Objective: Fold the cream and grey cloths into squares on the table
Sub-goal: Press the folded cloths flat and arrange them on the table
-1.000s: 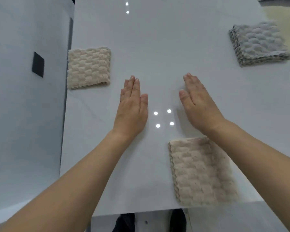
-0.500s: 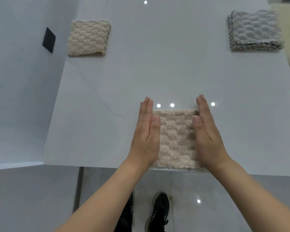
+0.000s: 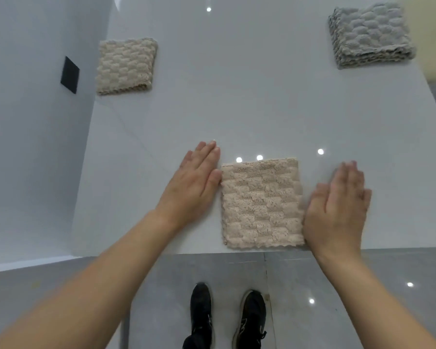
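A folded cream cloth (image 3: 261,204) lies as a neat square at the near edge of the white worktop (image 3: 237,109); its surface is fluffy, with a raised checker pattern. The left hand (image 3: 190,187) rests flat just beside its left edge, fingers straight and together, the thumb touching the cloth; the right hand (image 3: 337,210) is at the right edge, fingers straight, holding nothing, though it is blurred. Another cream square (image 3: 125,66) sits far left; a folded grey cloth (image 3: 370,34) far right.
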Demonstrator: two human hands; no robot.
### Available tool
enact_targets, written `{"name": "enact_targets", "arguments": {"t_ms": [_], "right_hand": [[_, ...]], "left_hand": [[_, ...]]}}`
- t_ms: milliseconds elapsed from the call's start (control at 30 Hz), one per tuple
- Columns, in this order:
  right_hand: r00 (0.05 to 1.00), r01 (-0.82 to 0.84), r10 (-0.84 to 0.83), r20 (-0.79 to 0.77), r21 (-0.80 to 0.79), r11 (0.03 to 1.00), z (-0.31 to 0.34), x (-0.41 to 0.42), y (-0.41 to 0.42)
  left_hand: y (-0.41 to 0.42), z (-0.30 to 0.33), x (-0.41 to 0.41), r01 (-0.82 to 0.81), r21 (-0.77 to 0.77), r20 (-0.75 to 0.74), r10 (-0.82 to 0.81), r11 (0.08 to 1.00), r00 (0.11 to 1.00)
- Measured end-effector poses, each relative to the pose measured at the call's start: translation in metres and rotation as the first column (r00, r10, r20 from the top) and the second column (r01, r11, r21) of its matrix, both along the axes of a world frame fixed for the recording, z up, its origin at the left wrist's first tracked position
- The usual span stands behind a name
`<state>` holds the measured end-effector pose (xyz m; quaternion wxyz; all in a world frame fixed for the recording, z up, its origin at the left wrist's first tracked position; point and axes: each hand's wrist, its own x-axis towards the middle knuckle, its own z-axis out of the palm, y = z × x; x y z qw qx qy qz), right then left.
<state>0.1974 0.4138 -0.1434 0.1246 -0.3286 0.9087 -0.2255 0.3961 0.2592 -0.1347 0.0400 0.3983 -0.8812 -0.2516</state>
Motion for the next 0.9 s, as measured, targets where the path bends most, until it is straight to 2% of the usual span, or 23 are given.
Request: {"name": "enact_targets", "arguments": {"t_ms": [67, 167, 300, 367, 500, 567, 700, 800, 900], "right_hand": [[0.959, 0.284, -0.271, 0.089, -0.223, 0.933, 0.007, 0.022, 0.006], [0.884, 0.466, -0.436, 0.167, -0.36, 0.808, 0.015, 0.075, 0.0], [0.86, 0.507, -0.475, 0.185, -0.403, 0.762, 0.009, 0.125, -0.016], [0.854, 0.518, -0.49, 0.176, -0.378, 0.767, 0.002, 0.13, -0.021], [0.847, 0.529, -0.519, 0.113, -0.277, 0.803, -0.013, 0.13, -0.021], [0.869, 0.492, -0.492, 0.055, -0.203, 0.846, -0.018, 0.132, -0.018], [0.919, 0.393, -0.395, 0.007, -0.112, 0.913, -0.019, 0.123, 0.007], [0.925, 0.378, -0.381, -0.016, -0.077, 0.922, -0.009, 0.091, 0.03], [0.976, 0.205, -0.209, -0.063, -0.07, 0.976, 0.011, 0.049, 0.024]], "left_hand": [[-0.036, 0.006, -0.004, 0.106, 0.085, -0.104, -0.097, 0.991, 0.99], [-0.064, 0.02, -0.039, 0.37, 0.131, -0.171, -0.347, 0.92, 0.922], [-0.057, 0.023, -0.083, 0.739, 0.063, -0.104, -0.732, 0.671, 0.674], [-0.054, 0.022, -0.094, 0.822, 0.04, -0.077, -0.818, 0.568, 0.569], [-0.057, 0.01, -0.101, 0.884, -0.073, 0.073, -0.881, 0.462, 0.466], [-0.062, 0.003, -0.096, 0.871, -0.108, 0.145, -0.86, 0.479, 0.49], [-0.08, 0.004, -0.081, 0.792, -0.156, 0.216, -0.762, 0.59, 0.61], [-0.087, 0.004, -0.062, 0.59, -0.231, 0.218, -0.55, 0.774, 0.806], [-0.071, 0.01, -0.057, 0.341, -0.235, 0.096, -0.327, 0.91, 0.94]]}}
